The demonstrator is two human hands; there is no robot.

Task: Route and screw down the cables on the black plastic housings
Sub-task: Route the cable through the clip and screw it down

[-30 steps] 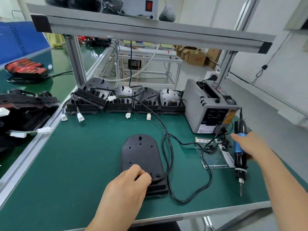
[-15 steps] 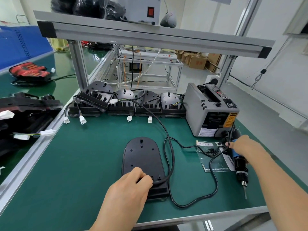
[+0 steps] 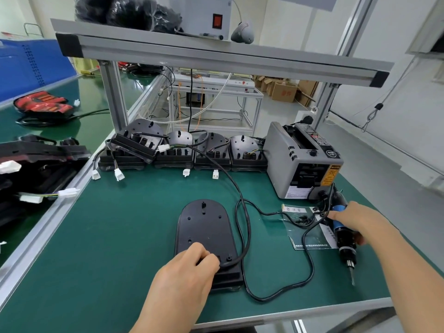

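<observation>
One black oval plastic housing lies flat near the middle of the green table. The left hand curls over its near end, pinching the black cable, which loops off to the right. The right hand grips a blue-and-black electric screwdriver, bit pointing near. Four further housings line the far edge, beside a grey tape dispenser.

Gray tape dispenser at rt rear of my surface; cardboard boxes on floor beyond, red-blk parts far left.
</observation>
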